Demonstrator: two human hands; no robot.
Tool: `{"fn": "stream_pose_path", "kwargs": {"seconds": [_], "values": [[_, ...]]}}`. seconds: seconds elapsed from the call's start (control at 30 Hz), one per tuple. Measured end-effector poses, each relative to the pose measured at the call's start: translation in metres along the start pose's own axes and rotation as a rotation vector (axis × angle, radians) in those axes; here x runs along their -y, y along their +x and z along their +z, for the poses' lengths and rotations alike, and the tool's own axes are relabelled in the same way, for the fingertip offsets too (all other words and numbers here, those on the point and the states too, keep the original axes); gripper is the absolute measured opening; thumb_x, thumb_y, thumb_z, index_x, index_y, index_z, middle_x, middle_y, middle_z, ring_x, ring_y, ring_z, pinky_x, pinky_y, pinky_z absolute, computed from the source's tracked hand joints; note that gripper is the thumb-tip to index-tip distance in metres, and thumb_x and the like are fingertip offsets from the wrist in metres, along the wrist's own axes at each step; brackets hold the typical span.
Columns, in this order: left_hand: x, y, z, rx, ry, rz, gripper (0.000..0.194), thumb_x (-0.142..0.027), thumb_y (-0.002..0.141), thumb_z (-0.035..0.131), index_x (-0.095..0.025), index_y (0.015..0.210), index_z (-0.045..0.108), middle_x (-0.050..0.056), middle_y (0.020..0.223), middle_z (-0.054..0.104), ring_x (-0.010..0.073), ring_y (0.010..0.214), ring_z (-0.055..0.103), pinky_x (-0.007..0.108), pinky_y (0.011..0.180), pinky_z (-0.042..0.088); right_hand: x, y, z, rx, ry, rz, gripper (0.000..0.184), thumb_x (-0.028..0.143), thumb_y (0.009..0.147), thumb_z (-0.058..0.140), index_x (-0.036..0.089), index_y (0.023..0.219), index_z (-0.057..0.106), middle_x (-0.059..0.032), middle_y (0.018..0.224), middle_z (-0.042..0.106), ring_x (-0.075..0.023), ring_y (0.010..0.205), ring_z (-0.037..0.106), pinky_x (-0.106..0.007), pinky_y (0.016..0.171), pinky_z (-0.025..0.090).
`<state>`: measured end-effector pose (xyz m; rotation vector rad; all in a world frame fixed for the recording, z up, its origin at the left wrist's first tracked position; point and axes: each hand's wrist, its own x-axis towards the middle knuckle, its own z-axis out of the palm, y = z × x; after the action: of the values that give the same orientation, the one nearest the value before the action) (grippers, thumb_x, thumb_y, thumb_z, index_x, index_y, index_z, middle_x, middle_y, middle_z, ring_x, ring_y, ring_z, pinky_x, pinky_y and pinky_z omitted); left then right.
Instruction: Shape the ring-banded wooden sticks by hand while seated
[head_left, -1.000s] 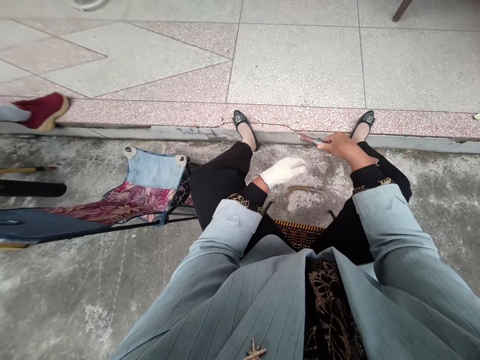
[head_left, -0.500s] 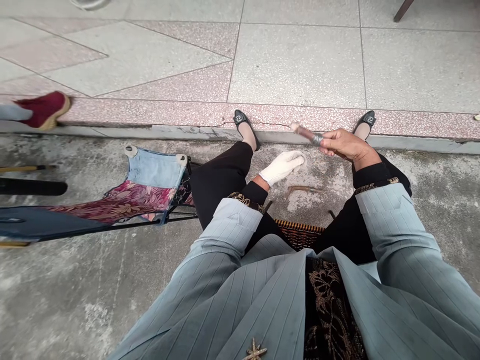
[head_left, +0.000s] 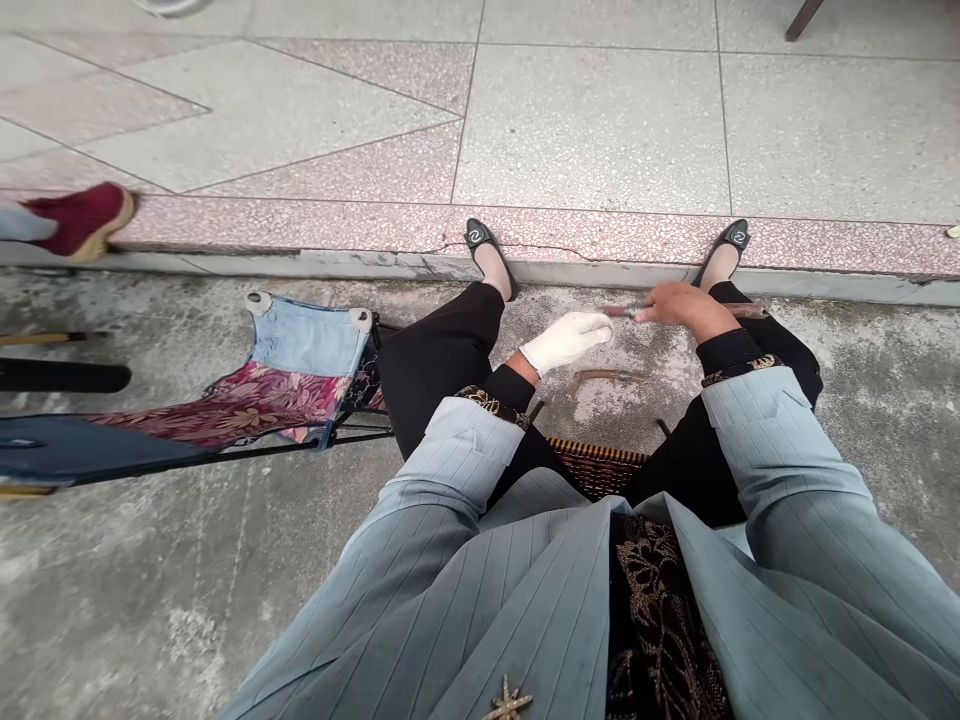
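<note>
My right hand (head_left: 679, 303) is bare and wraps round a brown stick-like tool (head_left: 620, 311) bound with metal wire near its middle. The tool lies nearly level, and its far part shows past my wrist on the right. Its left end comes close to the fingertips of my left hand (head_left: 568, 340); whether they touch I cannot tell. A white knitted glove covers that left hand, its fingers curled together, and whatever is in them is hidden. Below the hands, a thin curved brown stick (head_left: 611, 376), wire-bound like the tool, rests on the concrete.
A woven seat edge (head_left: 596, 468) shows between my thighs. To the left stands a folding chair (head_left: 300, 345) of denim and floral cloth. Another person's red shoe (head_left: 79, 218) is on the tiled step (head_left: 337, 228). A dark chair leg (head_left: 805, 18) is at the top right.
My right hand has lowered and turned the tool from a raised slant to nearly level, bringing its left end down beside the gloved hand. The left hand has barely moved.
</note>
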<state>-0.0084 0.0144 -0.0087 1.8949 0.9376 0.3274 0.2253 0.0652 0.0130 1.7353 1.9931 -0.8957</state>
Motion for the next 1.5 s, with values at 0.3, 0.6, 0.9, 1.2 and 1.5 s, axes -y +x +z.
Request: {"fn": "stream_pose_path", "kwargs": {"seconds": [0.3, 0.6, 0.9, 1.2, 1.5], "values": [[0.016, 0.003, 0.000, -0.126, -0.328, -0.026, 0.033, -0.043, 0.092, 0.051, -0.013, 0.089, 0.064, 0.002, 0.071, 0.059, 0.0118, 0.064, 0.053, 0.024, 0.064, 0.042, 0.007, -0.029, -0.010, 0.424, 0.666, -0.594, 0.047, 0.062, 0.074, 0.070, 0.017, 0.082, 0.068, 0.0011, 0.067, 0.059, -0.0088, 0.056, 0.046, -0.025, 0.058, 0.038], [0.007, 0.004, 0.003, 0.014, -0.197, -0.003, 0.035, -0.045, 0.095, 0.045, -0.015, 0.090, 0.064, -0.002, 0.065, 0.054, 0.0106, 0.059, 0.049, 0.021, 0.060, 0.039, 0.005, -0.010, -0.002, -0.271, 0.908, -0.193, 0.056, 0.073, 0.074, 0.065, 0.017, 0.078, 0.062, -0.0022, 0.065, 0.058, -0.0106, 0.052, 0.046, -0.026, 0.052, 0.035], [0.002, 0.000, 0.005, 0.045, 0.110, 0.061, 0.030, -0.037, 0.091, 0.044, -0.016, 0.084, 0.065, 0.002, 0.079, 0.063, 0.0158, 0.077, 0.056, 0.025, 0.074, 0.041, 0.013, 0.001, 0.006, 0.080, -0.058, -0.023, 0.035, 0.051, 0.082, 0.068, 0.016, 0.079, 0.070, -0.0120, 0.077, 0.068, -0.0225, 0.070, 0.061, -0.033, 0.064, 0.040], [0.013, 0.004, 0.000, -0.129, -0.344, 0.007, 0.031, -0.043, 0.090, 0.052, -0.015, 0.086, 0.061, 0.002, 0.075, 0.061, 0.0117, 0.064, 0.052, 0.024, 0.064, 0.041, 0.005, -0.025, -0.007, 0.339, 0.813, -0.602, 0.045, 0.059, 0.074, 0.074, 0.016, 0.084, 0.068, 0.0021, 0.065, 0.059, -0.0072, 0.053, 0.046, -0.022, 0.052, 0.037], [0.003, -0.003, -0.007, -0.032, -0.255, 0.032, 0.033, -0.042, 0.094, 0.049, -0.014, 0.084, 0.064, -0.003, 0.061, 0.049, 0.0091, 0.055, 0.043, 0.022, 0.055, 0.032, -0.003, 0.002, -0.003, -0.337, 1.010, -0.190, 0.047, 0.058, 0.070, 0.080, 0.015, 0.066, 0.062, -0.0005, 0.055, 0.057, -0.0064, 0.044, 0.044, -0.021, 0.043, 0.033]]}}
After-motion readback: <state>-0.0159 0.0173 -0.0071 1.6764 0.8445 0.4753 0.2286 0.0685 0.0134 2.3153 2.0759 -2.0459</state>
